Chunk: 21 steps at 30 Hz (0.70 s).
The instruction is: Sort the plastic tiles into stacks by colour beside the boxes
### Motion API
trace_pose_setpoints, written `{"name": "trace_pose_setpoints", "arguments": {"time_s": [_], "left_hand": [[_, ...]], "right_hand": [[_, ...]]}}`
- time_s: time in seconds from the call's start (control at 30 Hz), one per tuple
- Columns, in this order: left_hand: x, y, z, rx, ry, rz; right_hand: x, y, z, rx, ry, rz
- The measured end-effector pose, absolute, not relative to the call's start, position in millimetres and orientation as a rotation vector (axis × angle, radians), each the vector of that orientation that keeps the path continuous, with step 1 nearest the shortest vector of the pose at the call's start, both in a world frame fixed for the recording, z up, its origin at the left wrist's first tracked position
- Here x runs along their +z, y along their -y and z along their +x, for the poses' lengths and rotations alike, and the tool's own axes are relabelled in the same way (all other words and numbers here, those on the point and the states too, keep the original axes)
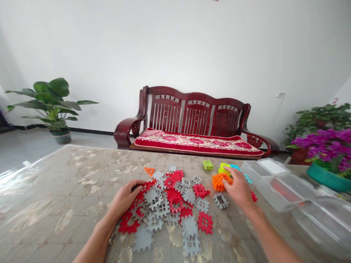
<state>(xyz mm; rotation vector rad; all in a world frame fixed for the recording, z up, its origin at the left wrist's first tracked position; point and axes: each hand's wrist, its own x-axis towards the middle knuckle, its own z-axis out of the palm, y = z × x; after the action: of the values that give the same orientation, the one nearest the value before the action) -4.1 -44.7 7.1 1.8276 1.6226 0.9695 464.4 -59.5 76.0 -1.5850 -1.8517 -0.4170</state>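
Observation:
A loose pile of red and grey interlocking plastic tiles (162, 209) with toothed edges lies on the table in front of me. Some have window-like grids and others are solid. My left hand (126, 198) rests at the pile's left edge, over red tiles, its thumb apart from the loosely bent fingers. To the right, a stack of orange tiles (219, 182) touches the thumb of my right hand (239, 185). That hand's forefinger reaches over yellow-green tiles (222, 167) just behind, with thumb and fingers spread. Blue tiles (248, 178) are partly hidden behind the hand.
A green tile stack (207, 165) and an orange triangular tile (149, 171) lie behind the pile. Clear plastic boxes (274, 195) and a purple flower pot (327, 177) stand at the right. Beyond the patterned table (68, 197) is a wooden bench (196, 113).

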Motion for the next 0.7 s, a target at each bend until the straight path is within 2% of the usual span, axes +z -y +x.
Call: {"name": "trace_pose_setpoints", "arguments": {"time_s": [0.23, 0.7], "left_hand": [[11, 45, -4, 0.998, -1.615, 1.85], [16, 46, -2, 0.964, -1.635, 1.873]], "right_hand": [[55, 77, 482, -0.681, 2.049, -1.622], [47, 67, 477, -0.682, 2.249, -1.543]]}}
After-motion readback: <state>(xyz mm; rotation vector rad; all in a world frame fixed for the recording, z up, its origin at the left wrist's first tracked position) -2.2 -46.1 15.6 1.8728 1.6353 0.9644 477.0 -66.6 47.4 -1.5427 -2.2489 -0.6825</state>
